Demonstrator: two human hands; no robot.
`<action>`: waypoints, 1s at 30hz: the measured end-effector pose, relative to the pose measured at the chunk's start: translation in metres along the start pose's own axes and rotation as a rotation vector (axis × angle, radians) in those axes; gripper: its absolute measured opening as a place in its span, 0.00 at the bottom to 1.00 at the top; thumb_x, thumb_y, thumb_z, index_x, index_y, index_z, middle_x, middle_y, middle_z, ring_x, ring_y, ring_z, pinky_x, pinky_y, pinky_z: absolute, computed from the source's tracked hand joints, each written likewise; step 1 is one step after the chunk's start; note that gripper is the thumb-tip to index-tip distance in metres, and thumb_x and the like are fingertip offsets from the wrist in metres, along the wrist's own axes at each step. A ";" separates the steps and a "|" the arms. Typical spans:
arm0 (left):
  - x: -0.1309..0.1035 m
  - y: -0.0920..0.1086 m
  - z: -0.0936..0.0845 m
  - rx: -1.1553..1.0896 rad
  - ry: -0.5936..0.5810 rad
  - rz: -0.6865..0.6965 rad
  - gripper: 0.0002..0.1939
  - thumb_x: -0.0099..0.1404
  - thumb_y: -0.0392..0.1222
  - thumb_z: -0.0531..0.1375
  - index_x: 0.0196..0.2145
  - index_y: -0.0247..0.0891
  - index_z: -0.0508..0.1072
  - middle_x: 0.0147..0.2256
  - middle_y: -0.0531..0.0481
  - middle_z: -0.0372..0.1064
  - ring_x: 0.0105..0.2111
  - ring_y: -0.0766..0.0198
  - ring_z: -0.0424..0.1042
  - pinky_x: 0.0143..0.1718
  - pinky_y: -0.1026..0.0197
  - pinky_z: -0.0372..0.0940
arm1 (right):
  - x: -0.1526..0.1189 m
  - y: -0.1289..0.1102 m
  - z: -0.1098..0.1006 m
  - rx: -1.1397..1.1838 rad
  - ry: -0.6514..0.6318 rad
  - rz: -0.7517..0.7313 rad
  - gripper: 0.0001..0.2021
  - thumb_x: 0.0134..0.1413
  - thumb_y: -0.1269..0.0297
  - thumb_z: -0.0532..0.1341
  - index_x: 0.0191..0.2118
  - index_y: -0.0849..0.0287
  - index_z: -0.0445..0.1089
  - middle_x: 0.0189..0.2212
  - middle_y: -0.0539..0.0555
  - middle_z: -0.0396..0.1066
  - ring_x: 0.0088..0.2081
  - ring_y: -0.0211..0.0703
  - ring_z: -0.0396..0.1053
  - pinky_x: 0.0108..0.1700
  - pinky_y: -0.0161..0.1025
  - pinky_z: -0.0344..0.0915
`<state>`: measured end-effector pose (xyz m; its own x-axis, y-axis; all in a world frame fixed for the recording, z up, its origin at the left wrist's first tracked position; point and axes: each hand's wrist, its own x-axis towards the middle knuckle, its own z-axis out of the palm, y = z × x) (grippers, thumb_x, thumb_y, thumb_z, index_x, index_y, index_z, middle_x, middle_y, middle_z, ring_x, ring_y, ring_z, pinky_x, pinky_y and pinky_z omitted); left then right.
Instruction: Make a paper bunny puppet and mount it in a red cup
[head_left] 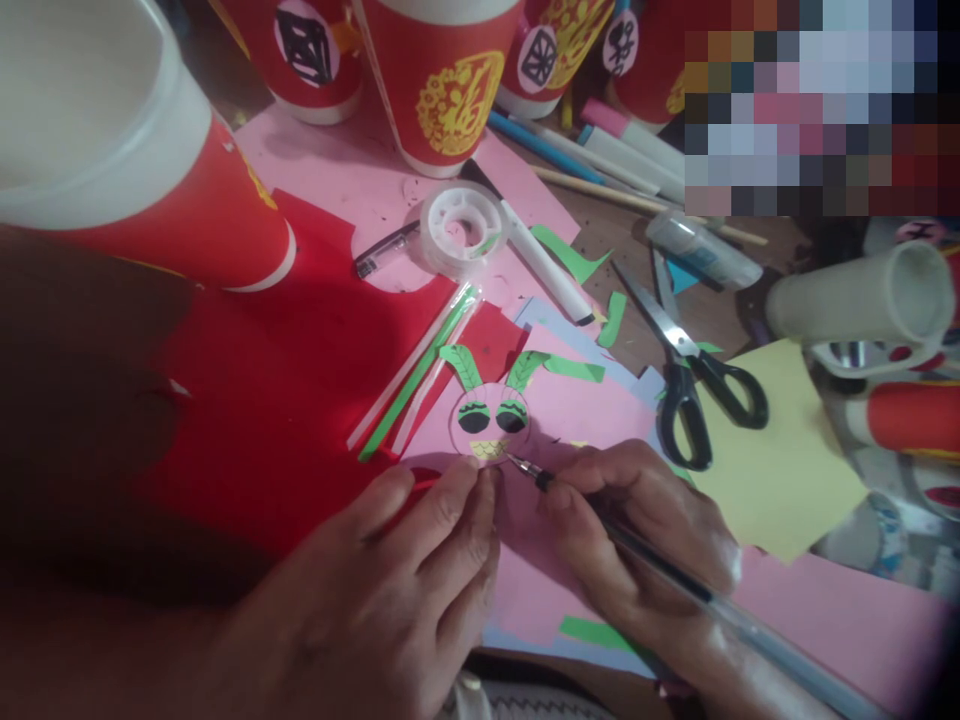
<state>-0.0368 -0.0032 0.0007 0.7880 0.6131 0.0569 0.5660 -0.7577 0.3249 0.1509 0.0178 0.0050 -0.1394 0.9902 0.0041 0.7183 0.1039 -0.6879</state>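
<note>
Paper face: The pink disc (pixel 487 400) lies on the pink paper (pixel 540 575), with two green leaf-shaped pieces (pixel 463 367) above it, two dark eyes and a yellow patch (pixel 487 450) with scalloped lines low on it.

Left hand: The left hand (pixel 397 590) lies palm down, fingers loosely extended and close together, gripping nothing that we can see; its fingertips meet the disc's lower edge. We judge that light, steady pressure here keeps the disc from turning without creasing it.

Right hand: The right hand (pixel 652 490) is closed in a writing grip around the pen (pixel 645 548), near its tip. This low hold gives us fine control; we let the hand rest on the paper and move the fingers only.

Pen tip: It stands at the patch's right end, touching or just above it; we cannot tell which. We favour short, light strokes, lifting between curves, and keep skin off fresh ink lest it smear.

Surroundings: We note the scissors (pixel 681 340) lying open on the right and the tape roll (pixel 435 235) beyond the disc, both apart from the pen.
</note>
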 end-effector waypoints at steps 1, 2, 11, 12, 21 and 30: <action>0.000 0.000 0.000 -0.001 -0.002 -0.001 0.19 0.64 0.45 0.53 0.48 0.31 0.69 0.50 0.41 0.67 0.52 0.48 0.56 0.47 0.47 0.49 | -0.001 0.000 0.000 0.010 0.002 0.003 0.04 0.49 0.69 0.58 0.27 0.56 0.62 0.14 0.43 0.65 0.15 0.31 0.63 0.19 0.28 0.59; 0.001 0.000 0.000 -0.001 -0.002 -0.002 0.19 0.64 0.46 0.53 0.48 0.31 0.69 0.50 0.42 0.67 0.52 0.48 0.56 0.47 0.47 0.49 | -0.001 0.001 0.000 0.028 0.004 0.005 0.04 0.49 0.69 0.58 0.27 0.56 0.61 0.14 0.43 0.65 0.15 0.30 0.62 0.18 0.29 0.58; 0.000 0.000 -0.001 0.012 -0.010 -0.014 0.19 0.63 0.48 0.54 0.46 0.35 0.70 0.51 0.44 0.67 0.52 0.49 0.56 0.47 0.48 0.49 | -0.003 0.016 0.008 0.506 0.143 -0.038 0.12 0.49 0.77 0.58 0.39 0.56 0.62 0.30 0.50 0.68 0.29 0.37 0.67 0.33 0.36 0.66; 0.000 0.000 -0.001 0.019 -0.012 -0.010 0.19 0.63 0.49 0.54 0.46 0.35 0.70 0.51 0.45 0.66 0.52 0.49 0.56 0.47 0.48 0.49 | -0.001 0.017 0.010 0.518 0.181 -0.075 0.13 0.48 0.78 0.58 0.40 0.57 0.62 0.32 0.51 0.68 0.34 0.39 0.68 0.36 0.37 0.66; 0.003 -0.002 -0.004 0.122 0.000 0.010 0.16 0.63 0.47 0.54 0.44 0.37 0.71 0.50 0.47 0.68 0.49 0.51 0.61 0.47 0.49 0.50 | 0.004 0.014 0.012 0.533 0.251 0.124 0.09 0.52 0.71 0.60 0.40 0.55 0.63 0.37 0.52 0.67 0.35 0.38 0.68 0.38 0.37 0.65; 0.003 0.002 -0.005 0.224 0.053 0.002 0.16 0.63 0.49 0.54 0.42 0.36 0.71 0.49 0.45 0.69 0.47 0.53 0.65 0.48 0.51 0.50 | 0.004 0.011 0.013 0.662 0.220 0.274 0.08 0.51 0.64 0.61 0.38 0.55 0.63 0.30 0.49 0.68 0.29 0.37 0.67 0.31 0.35 0.64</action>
<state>-0.0340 -0.0018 0.0063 0.7789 0.6177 0.1087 0.6085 -0.7862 0.1077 0.1499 0.0217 -0.0119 0.1754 0.9755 -0.1329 0.1377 -0.1579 -0.9778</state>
